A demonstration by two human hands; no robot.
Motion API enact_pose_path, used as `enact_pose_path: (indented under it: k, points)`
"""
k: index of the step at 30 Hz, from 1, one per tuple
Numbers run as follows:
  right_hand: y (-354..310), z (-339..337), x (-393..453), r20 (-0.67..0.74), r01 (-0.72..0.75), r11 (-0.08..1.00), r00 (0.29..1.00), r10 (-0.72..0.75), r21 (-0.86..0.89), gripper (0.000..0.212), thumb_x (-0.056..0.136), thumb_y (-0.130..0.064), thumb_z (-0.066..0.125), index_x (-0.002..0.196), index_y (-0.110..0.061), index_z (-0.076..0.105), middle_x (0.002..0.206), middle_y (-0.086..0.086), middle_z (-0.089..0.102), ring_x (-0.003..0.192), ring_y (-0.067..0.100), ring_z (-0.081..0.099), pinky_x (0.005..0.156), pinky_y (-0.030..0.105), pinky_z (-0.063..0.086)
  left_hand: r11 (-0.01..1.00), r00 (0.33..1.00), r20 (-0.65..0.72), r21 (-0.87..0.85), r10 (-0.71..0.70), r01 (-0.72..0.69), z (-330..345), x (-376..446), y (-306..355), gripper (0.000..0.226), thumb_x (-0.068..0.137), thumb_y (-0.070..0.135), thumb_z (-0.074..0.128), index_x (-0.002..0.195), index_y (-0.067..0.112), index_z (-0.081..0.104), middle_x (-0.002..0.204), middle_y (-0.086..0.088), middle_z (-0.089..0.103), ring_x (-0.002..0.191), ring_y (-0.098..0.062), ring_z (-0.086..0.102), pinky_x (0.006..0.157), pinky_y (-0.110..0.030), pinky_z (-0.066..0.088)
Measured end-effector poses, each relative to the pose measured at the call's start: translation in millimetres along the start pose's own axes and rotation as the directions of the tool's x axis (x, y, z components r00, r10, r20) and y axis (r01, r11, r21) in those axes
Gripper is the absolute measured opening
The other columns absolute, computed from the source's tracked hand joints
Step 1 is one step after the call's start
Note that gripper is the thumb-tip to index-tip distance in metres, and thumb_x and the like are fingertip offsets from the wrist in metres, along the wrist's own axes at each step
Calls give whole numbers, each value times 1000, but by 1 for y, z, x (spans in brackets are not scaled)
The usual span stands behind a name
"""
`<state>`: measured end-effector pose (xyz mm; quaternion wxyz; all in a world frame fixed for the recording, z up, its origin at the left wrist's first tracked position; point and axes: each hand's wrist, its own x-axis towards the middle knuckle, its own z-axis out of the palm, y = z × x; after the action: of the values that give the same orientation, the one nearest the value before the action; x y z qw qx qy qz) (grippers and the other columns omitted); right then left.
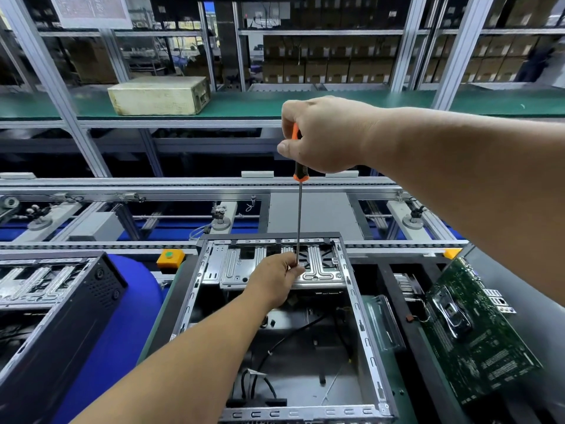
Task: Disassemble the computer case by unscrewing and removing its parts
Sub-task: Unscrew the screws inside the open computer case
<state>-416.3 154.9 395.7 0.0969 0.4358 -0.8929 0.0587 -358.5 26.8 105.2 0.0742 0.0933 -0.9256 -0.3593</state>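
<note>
Person unscrewing an open computer case (363, 347).
Right hand (324, 133) is gripping a screwdriver (299, 209); left hand (275, 280) is pinching its shaft over the drive bracket (321, 267).

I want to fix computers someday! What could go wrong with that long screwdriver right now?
The screwdriver has a long thin shaft, steered only by the left hand pinching near its tip, so it might slip off the screw on the drive bracket and jab those fingers. A loosened screw could also drop among the black cables inside the open case, where it may be hard to find.
</note>
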Motion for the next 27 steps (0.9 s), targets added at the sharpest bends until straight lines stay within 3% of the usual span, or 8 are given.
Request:
enact_pose_path:
  k: [7,11,15,18,22,27]
  points:
    - [3,1,0,-43,2,999,999,0,33,30,97,-55,57,108,-28,53,91,-8,56,78,10,51,58,31,36,1000,1000,-2,-12,-20,20,1,1,2,26,104,37,64,82,26,55,77,1,62,75,-21,58,73,-37,52]
    - [4,0,-2,33,41,993,998,-45,111,12,99,-25,56,111,-29,55,95,-10,56,81,11,53,61,28,41,999,999,11,-20,-30,30,-1,0,1,23,102,37,67,85,26,57,79,1,63,75,-20,59,70,-33,49]
    - [2,-4,-7,106,47,974,992,-72,221,37,91,-5,53,113,-34,58,92,-10,53,74,12,53,60,27,41,997,995,81,-45,-54,58,-6,1,-3,7,97,28,73,95,29,67,74,10,50,65,-10,47,63,-28,40]
    - [3,-5,-9,102,61,970,991,-87,237,38,90,-4,54,108,-36,60,90,-10,52,73,15,54,60,31,45,997,992,109,-26,-64,67,-6,1,0,6,98,26,71,95,29,68,81,9,55,69,-12,53,66,-29,47]
    - [9,-7,-15,100,80,966,989,-107,244,37,91,-5,55,103,-39,59,92,-11,55,77,15,57,64,34,49,996,994,97,71,-57,51,-5,5,2,6,100,26,69,94,25,68,107,4,66,95,-18,63,88,-38,56]
    - [16,-15,-23,77,86,964,991,-108,253,38,90,-4,53,101,-41,56,97,-7,58,80,17,58,67,39,55,988,992,86,133,-94,82,-4,9,0,9,100,30,69,91,26,68,103,6,67,90,-14,63,74,-31,49]
